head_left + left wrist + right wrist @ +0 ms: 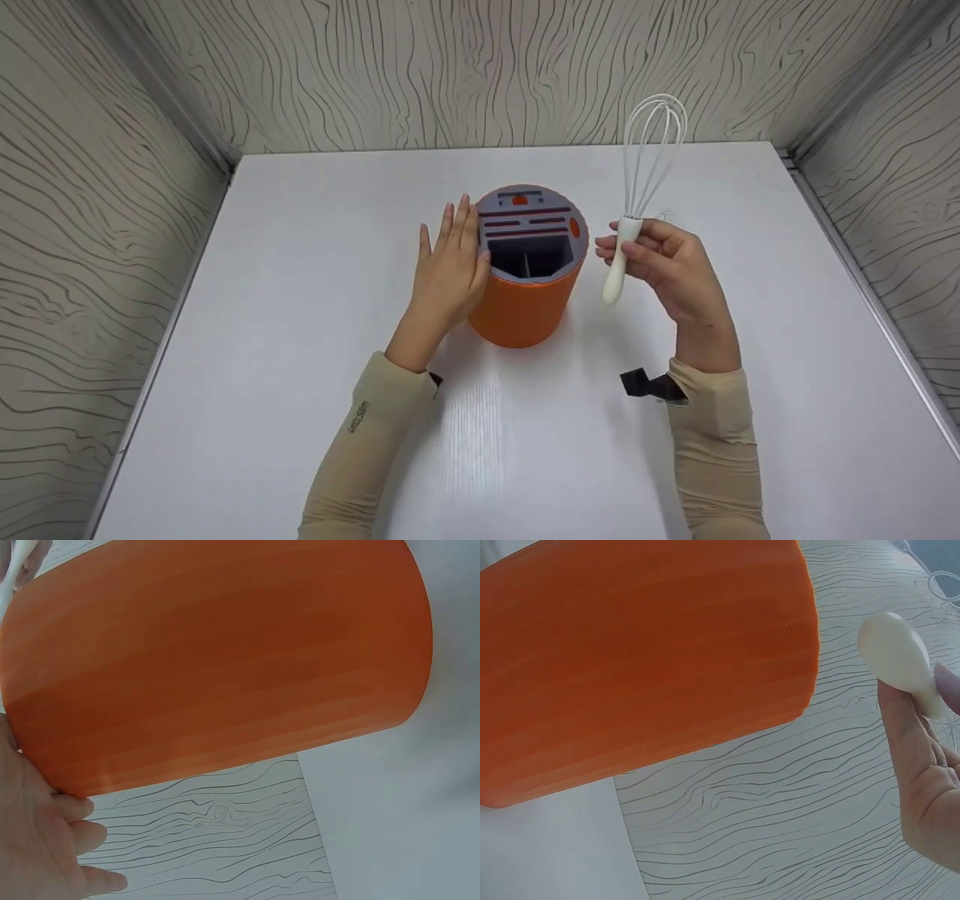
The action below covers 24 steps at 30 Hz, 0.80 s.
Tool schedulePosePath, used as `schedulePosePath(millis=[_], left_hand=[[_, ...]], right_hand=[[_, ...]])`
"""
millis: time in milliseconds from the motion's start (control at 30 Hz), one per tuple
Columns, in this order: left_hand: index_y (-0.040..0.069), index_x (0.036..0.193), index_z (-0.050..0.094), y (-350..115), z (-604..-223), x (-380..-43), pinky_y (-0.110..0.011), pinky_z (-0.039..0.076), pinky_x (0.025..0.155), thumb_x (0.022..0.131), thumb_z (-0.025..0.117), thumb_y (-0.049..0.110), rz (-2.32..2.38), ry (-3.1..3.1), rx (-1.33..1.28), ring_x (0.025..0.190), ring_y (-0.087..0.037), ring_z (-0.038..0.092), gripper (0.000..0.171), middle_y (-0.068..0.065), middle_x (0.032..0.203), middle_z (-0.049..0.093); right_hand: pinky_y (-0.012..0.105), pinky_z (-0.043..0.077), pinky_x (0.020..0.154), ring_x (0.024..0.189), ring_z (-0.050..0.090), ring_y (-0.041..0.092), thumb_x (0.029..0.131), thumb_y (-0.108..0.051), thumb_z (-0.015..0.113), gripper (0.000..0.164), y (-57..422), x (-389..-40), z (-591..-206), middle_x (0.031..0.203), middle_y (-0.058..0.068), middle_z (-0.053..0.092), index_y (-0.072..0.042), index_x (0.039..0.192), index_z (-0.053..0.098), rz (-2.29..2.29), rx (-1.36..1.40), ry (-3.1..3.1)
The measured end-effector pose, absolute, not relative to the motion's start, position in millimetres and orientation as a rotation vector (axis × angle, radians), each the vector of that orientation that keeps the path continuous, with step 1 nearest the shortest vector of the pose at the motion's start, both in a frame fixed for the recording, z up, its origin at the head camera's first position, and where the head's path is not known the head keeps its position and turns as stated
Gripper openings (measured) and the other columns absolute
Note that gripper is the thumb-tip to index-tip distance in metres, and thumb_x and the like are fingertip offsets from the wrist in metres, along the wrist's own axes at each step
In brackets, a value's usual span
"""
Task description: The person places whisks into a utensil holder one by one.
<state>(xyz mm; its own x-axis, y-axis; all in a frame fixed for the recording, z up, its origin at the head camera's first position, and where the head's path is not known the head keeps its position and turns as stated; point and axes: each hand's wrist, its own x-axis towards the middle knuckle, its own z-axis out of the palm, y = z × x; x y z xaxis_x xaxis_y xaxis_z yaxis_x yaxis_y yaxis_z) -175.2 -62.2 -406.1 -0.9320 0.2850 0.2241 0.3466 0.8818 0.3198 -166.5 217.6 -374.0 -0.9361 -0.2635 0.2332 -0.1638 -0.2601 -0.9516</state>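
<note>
An orange knife block (pixel 521 311), a round holder with a grey slotted top (pixel 525 225), stands upright mid-table. Its top has narrow slits and a larger divided opening toward the front. My left hand (pixel 448 274) rests against the left side of its upper rim, fingers extended. To the right of the holder, my right hand (pixel 671 262) pinches a white whisk (pixel 622 259) by the upper handle between thumb and fingers. The whisk's wire loops point up and away, the handle end down. In the right wrist view, the rounded handle end (pixel 894 652) shows beside the holder's rim.
The white table (pixel 300 300) runs to a back wall (pixel 450 75) with a wavy wood-grain pattern. Similar panels rise on the left and right, with metal edging (pixel 870 292) along the table's sides. A black strap piece (pixel 645 384) sticks out from the right sleeve.
</note>
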Motion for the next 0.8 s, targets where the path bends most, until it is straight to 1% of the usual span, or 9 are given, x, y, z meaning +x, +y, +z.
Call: schedulePosePath(millis=[567,800], left_hand=[[-0.001,0.15,0.017,-62,-406,-175,-0.057,0.007,0.11,0.099,0.029,0.029,-0.542,-2.878,-0.487,0.144,-0.027,0.007,0.06,-0.011,0.157,0.011],[0.0,0.15,0.017,-62,-407,-173,-0.056,0.006,0.11,0.1,0.03,0.029,-0.55,-2.874,-0.485,0.144,-0.026,0.006,0.059,-0.011,0.157,0.01]], right_hand=[[0.038,0.052,0.083,0.086,0.069,0.024,0.09,0.01,0.052,0.021,199,-168,-368,0.096,0.016,0.069,0.01,0.11,0.059,-2.37,-0.481,1.911],[0.039,0.051,0.085,0.088,0.069,0.024,0.089,0.01,0.053,0.02,192,-170,-367,0.098,0.016,0.07,0.008,0.108,0.06,-2.387,-0.461,1.913]])
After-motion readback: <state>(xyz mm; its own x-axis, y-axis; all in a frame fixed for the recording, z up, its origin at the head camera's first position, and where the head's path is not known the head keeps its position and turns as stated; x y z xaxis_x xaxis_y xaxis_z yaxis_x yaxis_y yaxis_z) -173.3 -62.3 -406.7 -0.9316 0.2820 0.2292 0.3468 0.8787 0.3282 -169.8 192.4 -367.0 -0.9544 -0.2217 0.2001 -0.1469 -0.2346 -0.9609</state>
